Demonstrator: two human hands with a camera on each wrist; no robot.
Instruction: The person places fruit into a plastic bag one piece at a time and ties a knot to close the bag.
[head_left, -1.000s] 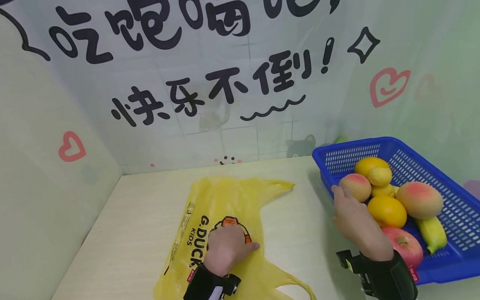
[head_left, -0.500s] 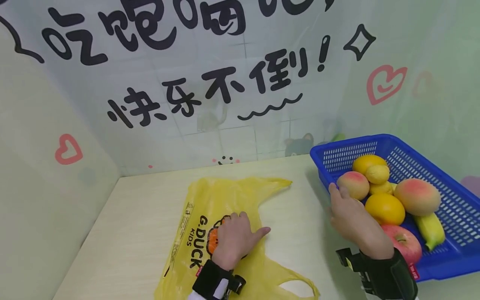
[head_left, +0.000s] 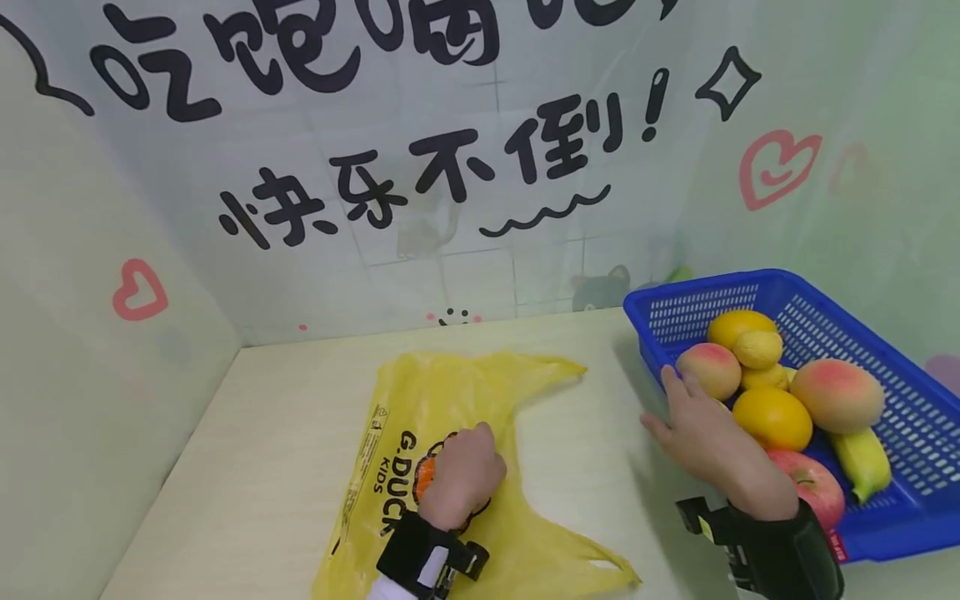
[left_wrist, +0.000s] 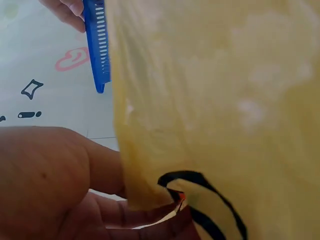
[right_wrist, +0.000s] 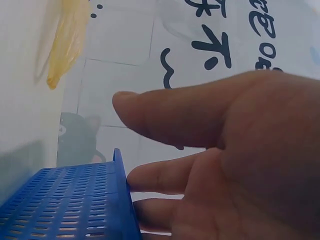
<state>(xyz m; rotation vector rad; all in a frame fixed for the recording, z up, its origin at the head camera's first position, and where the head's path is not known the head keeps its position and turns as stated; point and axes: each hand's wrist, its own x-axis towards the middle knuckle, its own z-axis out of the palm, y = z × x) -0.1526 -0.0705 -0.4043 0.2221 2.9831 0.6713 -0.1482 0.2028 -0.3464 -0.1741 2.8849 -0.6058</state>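
A yellow plastic bag (head_left: 442,387) printed with "G.DUCK KIDS" lies flat on the table, its handles pointing right. My left hand (head_left: 465,475) is over the printed picture with fingers curled. In the left wrist view, the thumb and fingers of that hand pinch a fold of the bag (left_wrist: 215,110), which rises in front of the camera. My right hand (head_left: 705,437) is at the left side of the blue plastic basket (head_left: 922,533), thumb spread away. In the right wrist view its straight fingers (right_wrist: 160,177) rest at the basket's rim (right_wrist: 122,195).
The basket stands on the right with a peach (head_left: 708,371), a mango-like fruit (head_left: 836,393), an orange (head_left: 772,418), a banana (head_left: 861,467), a red apple (head_left: 813,487) and several yellow fruits. A printed wall covering (head_left: 450,275) closes off the table's (head_left: 270,433) back and left.
My left hand spread its fingers on the bag, then curled them to pinch it. The bag's near handle has narrowed. My right thumb has swung out to the left.
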